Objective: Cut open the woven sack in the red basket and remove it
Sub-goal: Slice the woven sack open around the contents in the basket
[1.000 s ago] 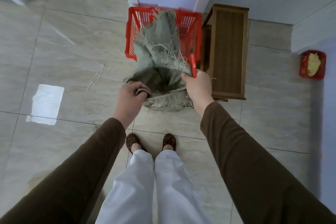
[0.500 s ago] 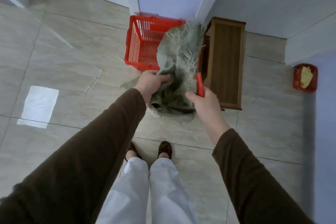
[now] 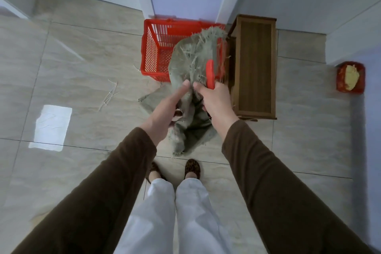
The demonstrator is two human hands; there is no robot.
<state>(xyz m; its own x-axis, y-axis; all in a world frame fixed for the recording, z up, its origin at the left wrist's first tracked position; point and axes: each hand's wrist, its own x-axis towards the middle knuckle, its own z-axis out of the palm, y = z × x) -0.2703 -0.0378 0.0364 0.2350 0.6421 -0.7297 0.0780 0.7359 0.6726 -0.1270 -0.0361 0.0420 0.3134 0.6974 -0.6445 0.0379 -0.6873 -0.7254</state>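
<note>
One red basket [image 3: 156, 51]. One gray sack [image 3: 191, 62]. One red tool [image 3: 210, 76]. One brown wooden stool [image 3: 255, 64]. One small red tray [image 3: 350, 77]. Two hands: left hand [image 3: 167, 107], right hand [image 3: 216, 101]. Two spotted shoes [image 3: 192, 168].

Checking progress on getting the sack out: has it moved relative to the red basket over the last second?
Yes. The woven sack has shifted from the middle of the red basket toward the wooden stool, uncovering the basket's left part.

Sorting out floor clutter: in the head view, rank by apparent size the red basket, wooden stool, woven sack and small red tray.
1. wooden stool and red basket: too close to rank, basket partly hidden
2. woven sack: crumpled and nearer, unsure
3. small red tray
</note>
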